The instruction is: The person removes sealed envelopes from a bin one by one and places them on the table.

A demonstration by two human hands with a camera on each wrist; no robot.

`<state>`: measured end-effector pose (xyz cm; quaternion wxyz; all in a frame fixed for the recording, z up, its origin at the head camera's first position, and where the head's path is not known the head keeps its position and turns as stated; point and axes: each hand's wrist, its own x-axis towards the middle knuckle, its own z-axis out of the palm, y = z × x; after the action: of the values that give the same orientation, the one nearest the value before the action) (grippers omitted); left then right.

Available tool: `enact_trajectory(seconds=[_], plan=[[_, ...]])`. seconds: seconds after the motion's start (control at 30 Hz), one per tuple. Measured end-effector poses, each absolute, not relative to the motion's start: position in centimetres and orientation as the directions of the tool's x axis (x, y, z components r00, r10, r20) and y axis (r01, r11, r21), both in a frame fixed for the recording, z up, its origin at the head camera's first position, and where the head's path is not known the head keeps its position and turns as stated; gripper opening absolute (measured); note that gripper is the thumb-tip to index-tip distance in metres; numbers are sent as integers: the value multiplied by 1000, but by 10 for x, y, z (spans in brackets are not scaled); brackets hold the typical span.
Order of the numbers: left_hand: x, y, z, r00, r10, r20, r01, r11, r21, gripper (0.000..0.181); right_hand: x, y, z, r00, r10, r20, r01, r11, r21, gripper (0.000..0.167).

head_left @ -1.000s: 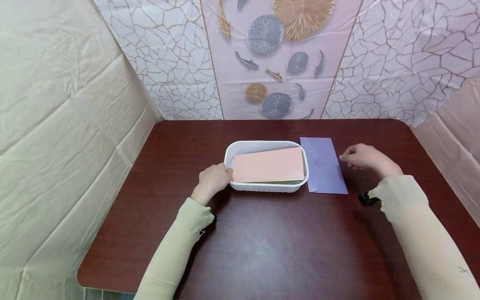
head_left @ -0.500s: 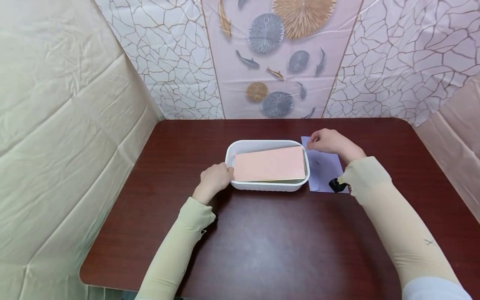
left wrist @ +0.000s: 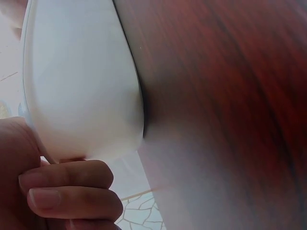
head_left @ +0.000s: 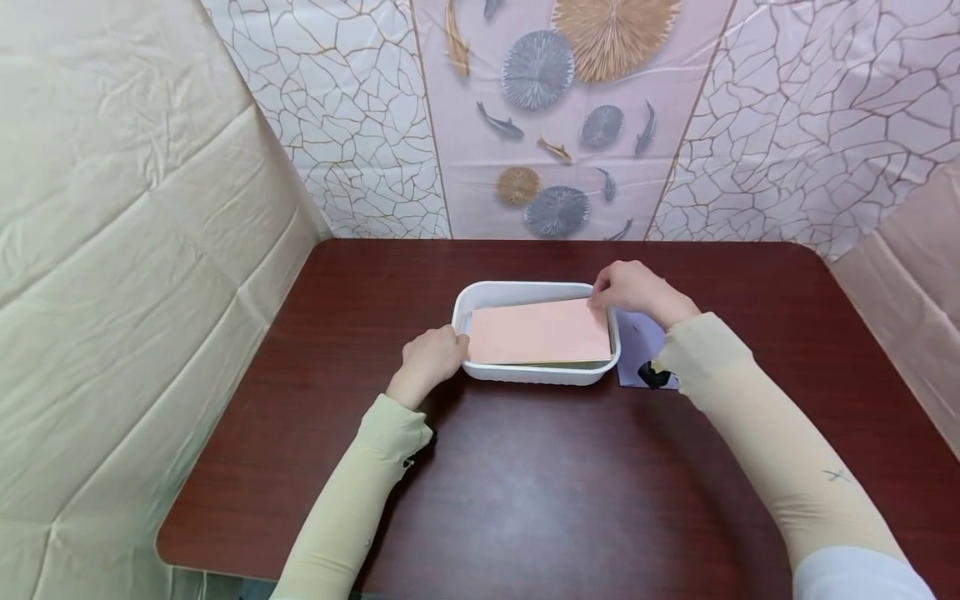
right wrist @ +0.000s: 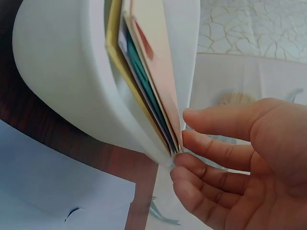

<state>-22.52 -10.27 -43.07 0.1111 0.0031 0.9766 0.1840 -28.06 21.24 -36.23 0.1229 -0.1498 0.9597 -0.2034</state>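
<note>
A white plastic tray (head_left: 534, 377) stands on the table with a stack of coloured envelopes inside. A pink envelope (head_left: 536, 333) lies on top; yellow (right wrist: 115, 48) and green (right wrist: 136, 60) edges show beneath it in the right wrist view. My left hand (head_left: 433, 358) grips the tray's left end, its fingers (left wrist: 72, 196) curled at the rim. Over the tray's far right corner, my right hand (head_left: 637, 290) pinches the far right corner of the pink envelope. A purple envelope (head_left: 636, 342) lies on the table right of the tray, partly hidden by my right arm.
The dark red-brown table (head_left: 510, 475) extends in front of and beside the tray. Patterned cloth (head_left: 558, 108) hangs behind its far edge. Pale padded cloth (head_left: 135, 275) hangs at the left.
My right hand has moved left from beside the purple envelope, across it, to the pink envelope's corner. That corner has shifted slightly. My left hand has stayed on the tray.
</note>
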Motion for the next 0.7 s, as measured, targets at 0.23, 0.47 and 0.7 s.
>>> enact_trajectory(seconds=[0.23, 0.47, 0.7], plan=[[-225, -104, -431, -975, 43, -216, -39, 931, 362, 36, -284, 200, -364, -912, -360, -197, -274, 892, -360, 18], [-225, -103, -432, -977, 47, -208, -34, 930, 367, 36, -288, 191, -366, -904, -355, -238, -266, 903, -337, 21], [-225, -102, -431, -979, 39, -198, -36, 932, 359, 36, -288, 183, -367, -887, -373, -271, -280, 903, -326, 22]])
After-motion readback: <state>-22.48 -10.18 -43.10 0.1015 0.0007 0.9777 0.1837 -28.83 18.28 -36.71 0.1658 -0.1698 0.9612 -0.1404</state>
